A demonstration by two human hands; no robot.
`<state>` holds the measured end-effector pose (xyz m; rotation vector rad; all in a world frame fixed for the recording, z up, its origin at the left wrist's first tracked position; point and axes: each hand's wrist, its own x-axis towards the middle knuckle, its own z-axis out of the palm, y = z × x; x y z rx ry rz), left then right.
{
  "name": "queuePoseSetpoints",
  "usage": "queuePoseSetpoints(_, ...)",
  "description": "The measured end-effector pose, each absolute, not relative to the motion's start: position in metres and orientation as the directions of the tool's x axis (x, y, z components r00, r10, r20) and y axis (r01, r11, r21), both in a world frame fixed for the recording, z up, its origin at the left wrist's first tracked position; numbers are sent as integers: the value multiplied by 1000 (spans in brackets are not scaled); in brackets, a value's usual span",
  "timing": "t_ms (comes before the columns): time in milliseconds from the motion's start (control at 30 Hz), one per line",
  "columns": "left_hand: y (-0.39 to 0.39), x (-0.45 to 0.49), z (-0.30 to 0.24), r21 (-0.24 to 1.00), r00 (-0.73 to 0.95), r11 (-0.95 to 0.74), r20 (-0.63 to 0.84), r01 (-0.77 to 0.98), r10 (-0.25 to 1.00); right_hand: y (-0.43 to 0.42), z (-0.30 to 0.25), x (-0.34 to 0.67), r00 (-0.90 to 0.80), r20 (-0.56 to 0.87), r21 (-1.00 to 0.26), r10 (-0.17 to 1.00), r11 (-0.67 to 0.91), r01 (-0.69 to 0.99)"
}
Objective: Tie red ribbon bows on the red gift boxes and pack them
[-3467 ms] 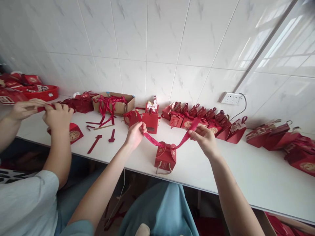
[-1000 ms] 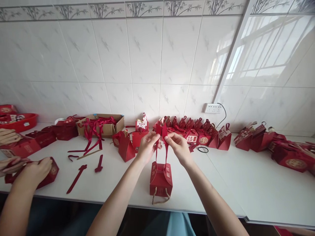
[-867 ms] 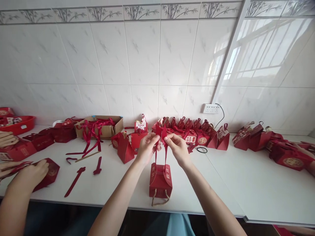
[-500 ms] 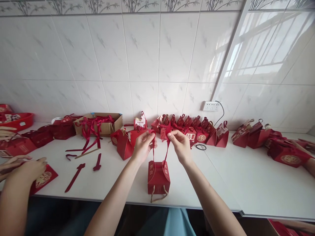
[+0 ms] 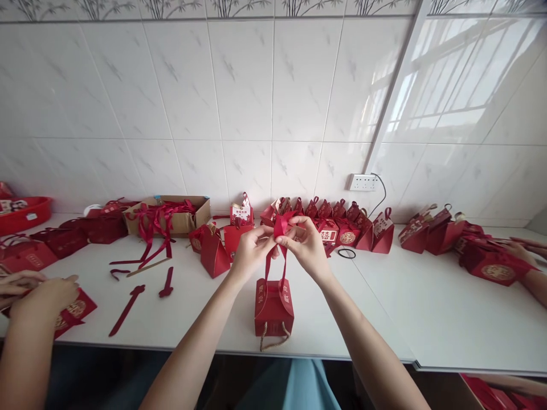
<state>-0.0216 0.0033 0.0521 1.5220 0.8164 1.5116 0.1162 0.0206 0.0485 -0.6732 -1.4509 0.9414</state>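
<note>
**Pinching red ribbon over a little red gift box**

Pinching a shiny red ribbon in the left hand and the right hand, close together, with bent fingers and thumbs. Down from the hands, two lengths of ribbon to the top of a little red gift box. Below them on the white bench, near its front edge, an upright box with gold writing on its flaps and a rope handle on the near side.

Behind the right hand, a long row of red boxes, many with loops on top. Just in front of that row, a thin black ring. Left of the hands, a pointy red box.

Farther left, a brown cardboard box of red ribbons, some over its edge and down onto the bench. Nearer, two flat dark red strips and a thin tan strip.

At the far left, a co-worker's hands at a red box with round gold patterns. Behind, a red tub by the wall. At the far right, another person's hand by more red boxes.

On the white tiled wall, a socket strip with a black wire.
</note>
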Motion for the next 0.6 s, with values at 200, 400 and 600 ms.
queuePoseSetpoints(200, -6, -34, 63, 911, 261, -403, 411, -87, 873, 23, 56, 120, -206, 450, -882, 869, 469, 52)
queuePoseSetpoints(400, -2, -36, 62, 933, 151, -360, 352, 26, 924, 27, 59, 117, -266, 503, -845, 822, 532, 48)
queuePoseSetpoints(600, 3, -37, 57, 956, 93, -269, 279, -114, 956, 18, 51, 120, -125, 693, -719, 710, 693, -45)
